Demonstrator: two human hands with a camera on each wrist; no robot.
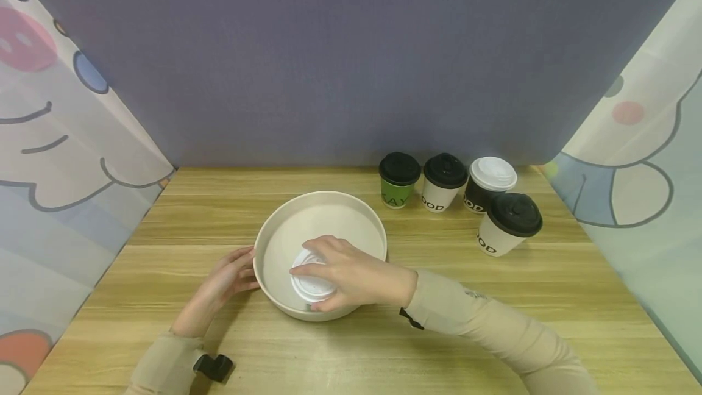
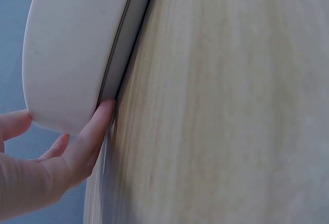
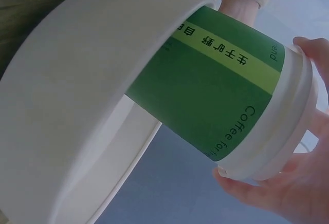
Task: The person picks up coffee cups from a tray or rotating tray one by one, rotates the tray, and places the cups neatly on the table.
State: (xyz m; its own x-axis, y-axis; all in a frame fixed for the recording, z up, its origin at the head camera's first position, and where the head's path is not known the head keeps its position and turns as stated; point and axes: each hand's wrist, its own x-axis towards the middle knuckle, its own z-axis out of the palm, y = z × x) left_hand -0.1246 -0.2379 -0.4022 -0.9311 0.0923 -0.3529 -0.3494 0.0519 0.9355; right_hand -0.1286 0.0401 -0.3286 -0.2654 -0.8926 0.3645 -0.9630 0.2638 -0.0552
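Note:
A round off-white basin [image 1: 322, 317] stands on the wooden table. My left hand [image 1: 230, 276] holds its left side; in the left wrist view, one fingertip touches near the rim and another finger [image 2: 95, 131] lies low by the tabletop. My right hand [image 1: 351, 270] reaches over the basin and grips a coffee cup [image 1: 314, 288] around its white lid. From the right wrist view, the cup's green printed sleeve [image 3: 216, 80] shows, its lower end hidden behind the basin wall. Whether the cup touches the basin's floor cannot be told.
At the back right stand a green cup [image 1: 396, 194] with a black lid, a white cup [image 1: 436, 195] with a black lid and a black cup [image 1: 479, 197] with a white lid. Nearer is another black-lidded white cup [image 1: 496, 235]. A grey panel [image 1: 351, 66] rises behind the table.

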